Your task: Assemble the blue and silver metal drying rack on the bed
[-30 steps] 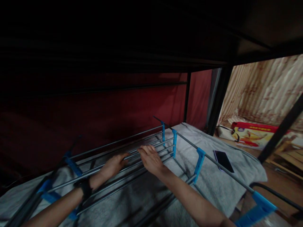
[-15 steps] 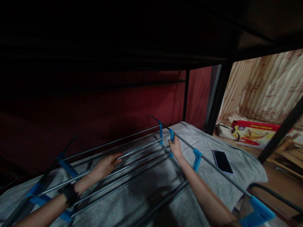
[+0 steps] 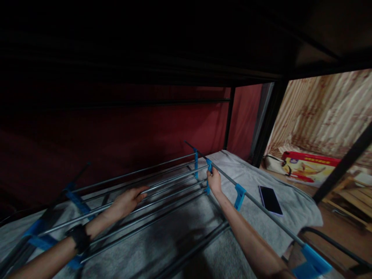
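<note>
A rack of grey metal tubes with blue plastic connectors lies on a grey blanket (image 3: 186, 248). My left hand (image 3: 129, 200), with a dark band on the wrist, is closed around one of the long metal tubes (image 3: 170, 180) near its middle. At that tube's far right end, my right hand (image 3: 214, 181) grips close to a blue connector (image 3: 209, 166), its fingers partly hidden behind the hand. The connector sits on a crossing side tube (image 3: 270, 211), which also carries another blue connector (image 3: 240, 195) nearer to me.
A phone (image 3: 270, 200) lies on the blanket to the right. Dark bed-frame posts (image 3: 269, 120) and a low overhead frame enclose the space before a red wall (image 3: 151, 131). Beyond stand a red and yellow box (image 3: 310, 167) and a wooden crate (image 3: 353, 197).
The view has shifted slightly, so the rack and phone appear a little further left. Both hands keep nearly the same places on the rack.
</note>
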`<state>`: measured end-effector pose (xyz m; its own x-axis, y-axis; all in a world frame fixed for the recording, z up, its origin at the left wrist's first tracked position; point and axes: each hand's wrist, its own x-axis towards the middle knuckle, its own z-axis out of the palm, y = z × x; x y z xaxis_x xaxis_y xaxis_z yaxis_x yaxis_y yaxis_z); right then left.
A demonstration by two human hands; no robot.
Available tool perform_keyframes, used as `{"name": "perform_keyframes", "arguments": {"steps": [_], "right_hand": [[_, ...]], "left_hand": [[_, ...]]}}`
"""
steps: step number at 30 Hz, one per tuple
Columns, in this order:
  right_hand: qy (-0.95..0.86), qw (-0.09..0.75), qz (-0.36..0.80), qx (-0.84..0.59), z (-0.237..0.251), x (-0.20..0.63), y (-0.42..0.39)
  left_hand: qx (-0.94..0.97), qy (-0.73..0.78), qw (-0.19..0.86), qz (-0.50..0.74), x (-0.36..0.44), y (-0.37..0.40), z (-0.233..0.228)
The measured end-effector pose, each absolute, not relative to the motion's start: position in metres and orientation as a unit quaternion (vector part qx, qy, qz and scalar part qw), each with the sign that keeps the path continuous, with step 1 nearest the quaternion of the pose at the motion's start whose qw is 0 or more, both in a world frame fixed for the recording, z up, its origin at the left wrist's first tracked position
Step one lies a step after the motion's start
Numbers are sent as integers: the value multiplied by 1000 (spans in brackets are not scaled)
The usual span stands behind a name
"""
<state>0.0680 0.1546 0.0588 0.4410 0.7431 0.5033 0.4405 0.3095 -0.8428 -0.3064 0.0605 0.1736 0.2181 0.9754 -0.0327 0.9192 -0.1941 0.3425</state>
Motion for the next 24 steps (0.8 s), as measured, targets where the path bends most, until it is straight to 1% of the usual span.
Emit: {"name": "perform_keyframes", "arguments": {"steps": [5,14,18,24], "right_hand": [[-499,623,108,-592,62,61,154],[-495,610,66,-616,66,57,151],[-507,604,62,-611,66,55,150],[-518,596,63,-611,65,57,151]], "left_hand": [[767,622,136,77,-308,60,172],[769,610,153,115,-309,60,174],[792,571,173,127,-286,64,171],[818,540,152,129,-238,81,174]]}}
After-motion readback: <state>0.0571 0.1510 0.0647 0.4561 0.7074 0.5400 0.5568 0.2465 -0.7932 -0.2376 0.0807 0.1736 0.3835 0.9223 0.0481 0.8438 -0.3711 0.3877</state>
